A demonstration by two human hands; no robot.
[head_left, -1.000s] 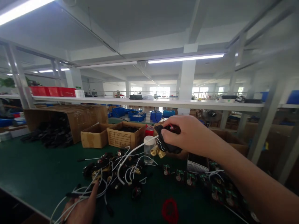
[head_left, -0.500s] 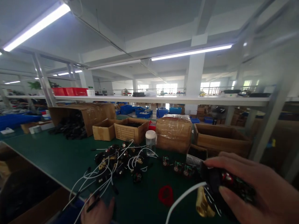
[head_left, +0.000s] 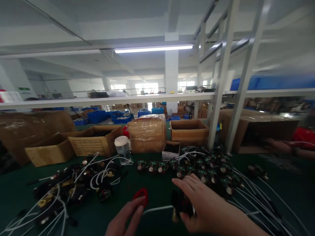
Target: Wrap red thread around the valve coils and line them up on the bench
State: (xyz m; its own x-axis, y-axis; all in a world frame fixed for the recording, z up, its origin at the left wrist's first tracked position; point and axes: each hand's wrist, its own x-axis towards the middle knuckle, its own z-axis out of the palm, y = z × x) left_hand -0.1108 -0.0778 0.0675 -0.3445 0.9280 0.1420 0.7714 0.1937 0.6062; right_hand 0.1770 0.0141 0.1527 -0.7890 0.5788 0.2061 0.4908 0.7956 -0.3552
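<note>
My right hand (head_left: 197, 203) grips a black unit (head_left: 179, 200) between thumb and fingers, just above the green table. A brass fitting (head_left: 174, 215) shows under the unit, and a white cable (head_left: 157, 208) runs from it to the left. My left hand (head_left: 126, 216) reaches over a red ring-shaped piece (head_left: 144, 192), its thumb and forefinger apart; whether a fingertip touches the piece I cannot tell. Beyond my right hand lie several green circuit-board units (head_left: 203, 175) with round metal parts. On the left is a heap of black units (head_left: 81, 193) with brass fittings and white cables.
A white-lidded clear bottle (head_left: 123, 150) stands behind the heap. Cardboard boxes (head_left: 147, 134) line the table's back under a white shelf (head_left: 152, 98). Metal posts (head_left: 222, 75) rise at right. Another person's hand (head_left: 278, 146) is at an open box (head_left: 268, 126). White cables (head_left: 261, 196) spread at lower right.
My view has swung right, bringing more circuit-board units and another person's hand into sight. My left hand has left the cables for the red piece. My right hand still holds the black unit.
</note>
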